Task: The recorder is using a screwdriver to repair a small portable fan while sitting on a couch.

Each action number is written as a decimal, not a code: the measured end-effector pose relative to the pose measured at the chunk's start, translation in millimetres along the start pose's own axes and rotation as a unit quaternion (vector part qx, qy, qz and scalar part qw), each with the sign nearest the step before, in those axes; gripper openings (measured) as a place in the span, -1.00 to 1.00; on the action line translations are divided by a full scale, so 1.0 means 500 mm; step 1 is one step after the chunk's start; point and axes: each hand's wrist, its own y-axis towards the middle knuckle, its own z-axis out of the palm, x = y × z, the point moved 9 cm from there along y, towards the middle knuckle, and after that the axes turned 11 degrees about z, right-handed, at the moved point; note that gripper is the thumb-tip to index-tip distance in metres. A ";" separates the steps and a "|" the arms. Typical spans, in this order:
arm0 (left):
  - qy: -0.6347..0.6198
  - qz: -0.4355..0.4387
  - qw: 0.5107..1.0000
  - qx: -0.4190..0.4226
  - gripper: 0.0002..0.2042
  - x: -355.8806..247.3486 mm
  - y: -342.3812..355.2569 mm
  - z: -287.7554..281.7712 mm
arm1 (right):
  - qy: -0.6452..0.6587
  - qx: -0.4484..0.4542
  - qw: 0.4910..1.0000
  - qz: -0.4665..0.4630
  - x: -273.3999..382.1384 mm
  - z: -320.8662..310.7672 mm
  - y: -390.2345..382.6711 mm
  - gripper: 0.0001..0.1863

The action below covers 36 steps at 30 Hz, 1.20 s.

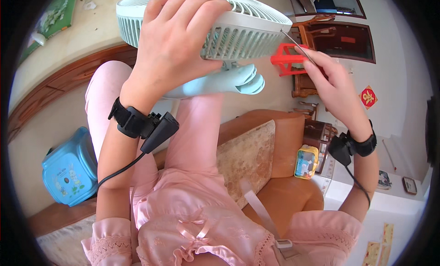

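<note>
A white and pale blue electric fan is tilted on its side above my knees, its slatted cage toward the top of the view. My left hand is closed over the cage's rim, thumb on the near side and fingers across the top. The fan's light blue base hangs under the cage. In my right hand is a screwdriver, its thin metal shaft pinched between the fingers and its handle mostly hidden. The tip touches or nearly touches the right edge of the rim; I cannot tell which.
A red plastic openwork frame shows behind my right fingers. Left stands a wooden-edged table with a green booklet. A blue stool is at lower left. To the right are a brown sofa and a yellow-edged bag.
</note>
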 end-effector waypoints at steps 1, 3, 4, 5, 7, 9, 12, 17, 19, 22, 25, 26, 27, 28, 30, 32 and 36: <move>-0.001 0.004 1.000 -0.002 -0.27 0.001 0.000 -0.002 | 0.078 0.060 0.995 0.018 -0.017 0.012 -0.005 -0.74; -0.002 0.010 1.000 -0.004 -0.27 0.000 0.000 -0.004 | 0.197 0.215 0.942 0.164 -0.069 0.039 -0.024 -0.71; -0.003 0.014 1.000 -0.009 -0.27 -0.003 0.000 -0.006 | 0.198 0.215 0.942 0.164 -0.085 0.038 -0.023 -0.71; -0.003 0.017 1.000 -0.013 -0.27 -0.005 0.001 -0.008 | 0.222 0.222 0.937 0.155 -0.099 0.043 -0.017 -0.72; -0.004 0.015 1.000 -0.009 -0.27 -0.004 0.002 -0.008 | 0.246 0.227 0.931 0.145 -0.103 0.046 -0.015 -0.72; -0.005 0.012 1.000 -0.007 -0.27 -0.003 0.003 -0.010 | 0.309 0.217 0.911 0.167 -0.105 0.040 -0.024 -0.73; 0.003 0.019 1.000 -0.001 -0.27 -0.002 0.003 -0.011 | 0.392 0.213 0.878 0.174 -0.090 0.028 -0.034 -0.72; -0.005 0.019 1.000 0.012 -0.26 0.007 -0.005 -0.001 | 0.492 0.145 0.841 0.174 -0.110 0.053 -0.021 -0.70; -0.004 0.015 1.000 0.009 -0.29 0.006 -0.004 -0.004 | 0.484 0.120 0.848 0.182 -0.114 0.062 -0.021 -0.69; 0.010 0.013 1.000 0.025 -0.27 0.008 -0.005 -0.003 | 0.452 0.092 0.869 0.181 -0.116 0.056 -0.026 -0.70; 0.014 0.009 0.999 0.033 -0.28 0.010 0.002 0.009 | 0.448 0.093 0.872 0.176 -0.130 0.055 -0.027 -0.71; 0.018 0.009 0.999 0.035 -0.27 0.010 0.005 0.014 | 0.448 0.093 0.871 0.178 -0.134 0.058 -0.027 -0.71; 0.022 0.010 0.999 0.040 -0.27 0.009 0.003 0.016 | 0.442 0.068 0.877 0.175 -0.136 0.058 -0.029 -0.72; 0.020 0.010 0.999 0.042 -0.27 0.009 0.001 0.017 | 0.436 0.043 0.882 0.173 -0.138 0.055 -0.031 -0.73; 0.025 0.011 0.998 0.048 -0.26 0.009 -0.001 0.018 | 0.431 0.050 0.883 0.176 -0.134 0.057 -0.032 -0.73; 0.025 0.010 0.998 0.048 -0.26 0.008 0.000 0.017 | 0.425 0.057 0.885 0.178 -0.133 0.054 -0.033 -0.74; 0.020 0.014 0.999 0.047 -0.26 0.008 0.000 0.016 | 0.442 0.067 0.878 0.170 -0.129 0.054 -0.035 -0.73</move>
